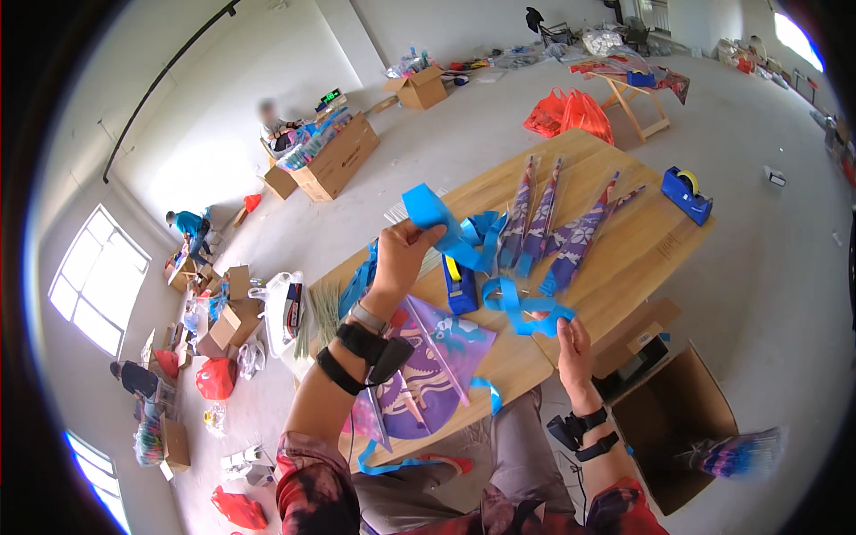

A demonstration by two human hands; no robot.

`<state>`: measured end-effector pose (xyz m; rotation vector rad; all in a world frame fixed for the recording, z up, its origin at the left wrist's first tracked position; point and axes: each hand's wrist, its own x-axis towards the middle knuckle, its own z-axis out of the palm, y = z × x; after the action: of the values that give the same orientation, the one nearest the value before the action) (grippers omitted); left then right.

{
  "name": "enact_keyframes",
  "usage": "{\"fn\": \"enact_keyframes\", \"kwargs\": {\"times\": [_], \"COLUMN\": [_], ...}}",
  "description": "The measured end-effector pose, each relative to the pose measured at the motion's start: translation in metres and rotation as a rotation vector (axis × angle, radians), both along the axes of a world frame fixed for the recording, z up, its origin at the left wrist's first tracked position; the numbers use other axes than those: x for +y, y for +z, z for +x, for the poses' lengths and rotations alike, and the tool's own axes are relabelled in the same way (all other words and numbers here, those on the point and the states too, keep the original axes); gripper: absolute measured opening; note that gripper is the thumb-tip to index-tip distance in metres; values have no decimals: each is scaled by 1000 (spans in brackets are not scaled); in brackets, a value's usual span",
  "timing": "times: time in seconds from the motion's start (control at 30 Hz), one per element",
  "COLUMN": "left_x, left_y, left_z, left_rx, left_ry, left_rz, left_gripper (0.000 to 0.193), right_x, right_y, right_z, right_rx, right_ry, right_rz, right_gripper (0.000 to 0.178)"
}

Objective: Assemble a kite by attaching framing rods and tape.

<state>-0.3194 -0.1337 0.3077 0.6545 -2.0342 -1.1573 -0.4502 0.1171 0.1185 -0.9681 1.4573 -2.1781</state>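
A long blue ribbon stretches and curls between my two hands above the wooden table. My left hand is closed on one raised end of it, the thumb pressed against the fingers. Lower on the right, my right hand pinches another part of the ribbon. A purple and pink kite with thin rods lies spread at the table's near edge, below my left hand. Beyond the hands, several folded purple kites lie in clear sleeves. A blue tape dispenser stands between the kite and the ribbon.
Another tape dispenser stands at the table's far right corner. Thin sticks lie at its left edge. An open carton is on the floor by my right forearm. Other people are among boxes at the left. Red bags lie beyond the table.
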Motion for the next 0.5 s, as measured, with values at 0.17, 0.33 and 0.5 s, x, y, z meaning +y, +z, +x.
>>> {"fn": "enact_keyframes", "kwargs": {"times": [0.17, 0.33, 0.5], "left_x": [53, 86, 134], "left_y": [7, -2, -43], "left_z": [42, 87, 146], "left_rx": [-23, -102, -121], "left_ry": [-102, -383, -443], "left_rz": [-95, 45, 70], "left_gripper": [13, 21, 24], "right_x": [26, 33, 56], "right_y": [63, 85, 72], "right_z": [20, 54, 93], "right_rx": [22, -124, -278], "right_ry": [161, 377, 637], "right_rz": [-129, -159, -96], "right_gripper": [36, 41, 44]}}
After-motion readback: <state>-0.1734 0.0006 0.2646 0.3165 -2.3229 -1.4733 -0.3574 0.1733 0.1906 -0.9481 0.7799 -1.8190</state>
